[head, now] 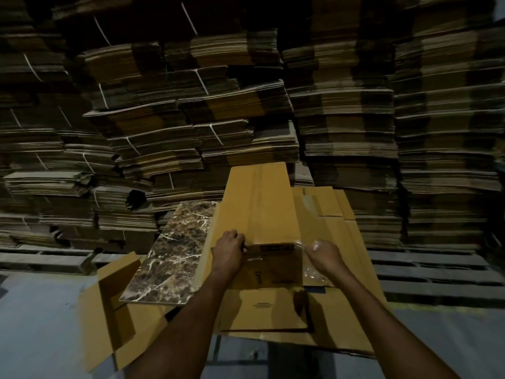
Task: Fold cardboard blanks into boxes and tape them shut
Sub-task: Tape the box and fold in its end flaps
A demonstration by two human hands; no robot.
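Two bare forearms stretch clear tape across a cardboard box (262, 209).
Left hand (229, 250) pinches the tape strip (273, 248) against the box's left edge; right hand (322, 255) curls round the shiny tape at the other end. The box lies on flat blanks (337, 231), touching a marble-patterned slab (175, 247); bundled cardboard stacks (191, 119) rise behind.

Warehouse: strapped cardboard stacks (191, 110) tower above wooden pallets (437, 272).
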